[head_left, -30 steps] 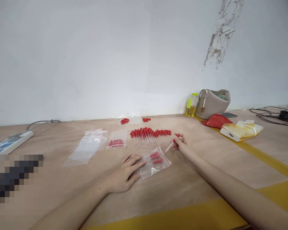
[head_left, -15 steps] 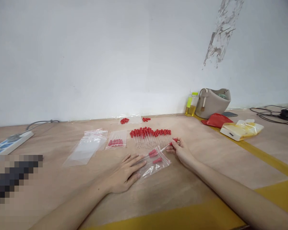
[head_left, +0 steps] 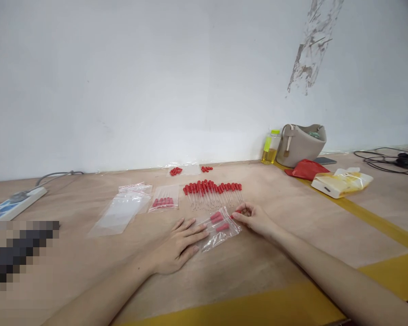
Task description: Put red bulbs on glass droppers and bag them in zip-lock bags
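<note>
My left hand (head_left: 183,242) lies flat with fingers spread on the closed end of a clear zip bag (head_left: 212,243), pressing it to the table. Inside the bag are several glass droppers with red rubber bulbs (head_left: 222,227). At the bag's mouth, my right hand (head_left: 255,219) pinches another dropper (head_left: 236,213) by its red bulb; its glass tube points into the bag. Beyond the bag lies a row of loose droppers (head_left: 206,188), red bulbs away from me. Left of the row is a filled zip bag of droppers (head_left: 163,201).
Flat zip bags (head_left: 120,210) lie at the left, near a power strip (head_left: 20,203). Red bulbs (head_left: 176,171) sit by the wall. At the right are a bottle (head_left: 270,147), a grey bag (head_left: 302,145), a red packet (head_left: 306,170), a tissue pack (head_left: 342,182) and cables (head_left: 394,160).
My right hand has moved left and slightly down, sliding the dropper further into the bag. My left hand has stayed on the bag.
</note>
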Demonstrator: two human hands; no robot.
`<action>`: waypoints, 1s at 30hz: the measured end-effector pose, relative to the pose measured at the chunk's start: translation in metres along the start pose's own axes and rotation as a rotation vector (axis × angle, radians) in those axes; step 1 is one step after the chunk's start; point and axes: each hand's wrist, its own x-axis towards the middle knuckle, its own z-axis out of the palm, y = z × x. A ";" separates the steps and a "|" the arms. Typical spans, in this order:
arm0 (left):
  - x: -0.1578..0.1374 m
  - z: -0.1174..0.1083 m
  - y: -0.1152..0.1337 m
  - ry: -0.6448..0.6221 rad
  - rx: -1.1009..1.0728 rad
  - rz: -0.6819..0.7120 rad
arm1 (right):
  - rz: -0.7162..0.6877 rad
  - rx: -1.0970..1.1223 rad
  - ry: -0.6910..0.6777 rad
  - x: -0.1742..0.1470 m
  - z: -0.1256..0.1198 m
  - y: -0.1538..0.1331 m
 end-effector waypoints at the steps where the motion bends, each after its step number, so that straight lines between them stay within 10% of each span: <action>1: 0.000 0.000 0.000 0.002 -0.001 0.001 | -0.059 -0.056 -0.017 0.001 0.001 0.002; 12: 0.000 0.004 -0.004 0.028 -0.020 0.027 | -0.272 -0.307 -0.135 0.014 0.005 0.011; 23: 0.001 0.005 -0.006 0.015 0.002 0.034 | 0.051 -0.007 -0.241 -0.004 0.013 -0.016; 30: 0.000 0.005 -0.007 0.053 -0.035 0.049 | 0.052 -0.466 0.290 0.054 -0.031 -0.007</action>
